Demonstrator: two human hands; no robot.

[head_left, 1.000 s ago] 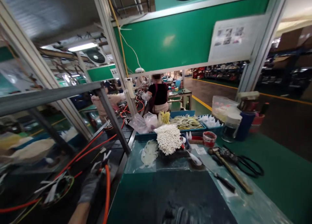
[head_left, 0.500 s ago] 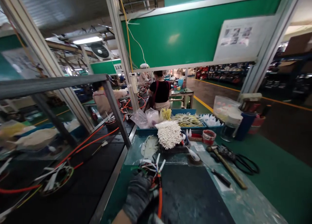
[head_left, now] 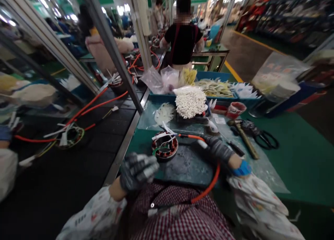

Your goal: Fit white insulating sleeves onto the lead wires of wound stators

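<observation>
A round wound coil (head_left: 165,147) with white sleeved leads lies on the dark mat (head_left: 182,163) in front of me. An orange cable (head_left: 208,184) runs from it, past my right hand, down to my lap. My right hand (head_left: 215,147), in a grey glove, is closed around the orange cable just right of the coil. My left hand (head_left: 137,168), also gloved, hovers at the mat's near left corner with curled fingers, blurred, holding nothing that I can see.
A heap of white sleeves (head_left: 190,102) and blue trays (head_left: 208,83) of parts stand behind the coil. A hammer (head_left: 244,137) and scissors (head_left: 263,137) lie to the right. A black conveyor (head_left: 65,156) with another coil (head_left: 70,137) runs on the left. People work further along.
My left hand brought the coil from the conveyor onto the mat and let go. My right hand came in and took the orange cable. The view tilted downward.
</observation>
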